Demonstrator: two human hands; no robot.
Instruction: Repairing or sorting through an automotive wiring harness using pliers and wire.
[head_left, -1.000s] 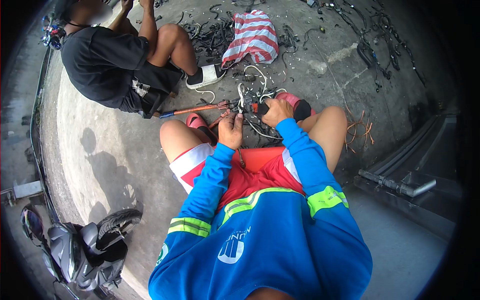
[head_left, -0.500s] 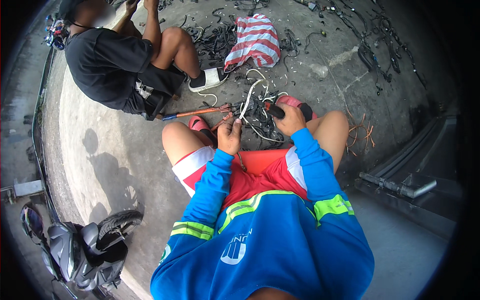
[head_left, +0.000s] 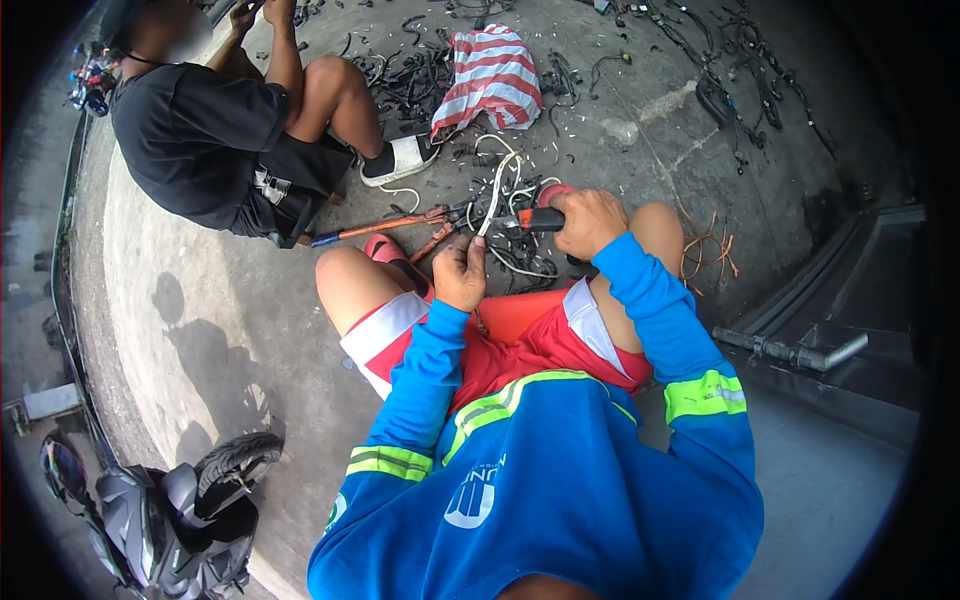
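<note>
My left hand (head_left: pixel 460 268) is closed on a white cable (head_left: pixel 492 205), thumb on top, near my left knee. My right hand (head_left: pixel 590 222) grips a black-and-orange handled tool (head_left: pixel 540 220), its metal end pointing left at the cable. The exact kind of tool is hard to make out. Below and around the cable lie dark wire pieces (head_left: pixel 515 247). Long-handled bolt cutters with orange grips (head_left: pixel 375 229) rest on the concrete just beyond my left hand. I sit on a red seat (head_left: pixel 520 312) between my bent knees.
Another person (head_left: pixel 205 150) in black sits at upper left, hands raised. A red-striped bag (head_left: pixel 485 75) lies among scrap harnesses (head_left: pixel 405 85), with more harnesses (head_left: pixel 760 75) at upper right. Copper wire (head_left: pixel 705 260) is right of my knee. A motorbike (head_left: pixel 160 510) stands lower left, a metal structure (head_left: pixel 830 310) at right.
My right hand and its tool have moved right, away from my left hand, and the tool has changed angle. More of the white cable shows straight above my left hand.
</note>
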